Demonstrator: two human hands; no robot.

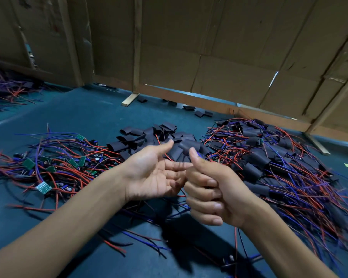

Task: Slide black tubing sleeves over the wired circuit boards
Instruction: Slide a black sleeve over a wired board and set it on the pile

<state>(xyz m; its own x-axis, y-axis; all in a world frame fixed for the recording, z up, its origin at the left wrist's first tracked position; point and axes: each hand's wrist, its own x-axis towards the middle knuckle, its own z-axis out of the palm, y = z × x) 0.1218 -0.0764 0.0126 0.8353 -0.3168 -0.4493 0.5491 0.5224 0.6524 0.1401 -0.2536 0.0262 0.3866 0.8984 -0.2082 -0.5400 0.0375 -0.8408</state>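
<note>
A black tubing sleeve [189, 147] is held up at the centre of the view, just above the tip of the right thumb, with a bit of blue showing at its lower end beside the thumb. It is gripped by the right hand [213, 194], whose fingers are curled into a fist with the thumb raised against the sleeve; red and blue wires are seen hanging down below this fist. Whether a circuit board is already inside the sleeve cannot be told.

The left hand [153, 173] is held just left of the sleeve, palm turned up and fingers relaxed and spread; nothing is gripped by it, and its fingertips are blurred where they meet the right fist.

Directly behind the sleeve, a loose heap of empty black sleeves [149, 137] is spread on the blue-green work surface [85, 115]. To the right of the sleeve, a large pile of sleeved boards [269, 157] with red and blue wires trailing toward the near edge is seen. To the left of the sleeve, a tangle of bare green circuit boards [49, 167] with the same wires is laid out. A few stray sleeves [203, 113] are scattered farther behind, at the foot of a cardboard wall [189, 47] braced with wooden strips. Far to the left of the sleeve, another wire heap [6, 91] is visible against the cardboard.
</note>
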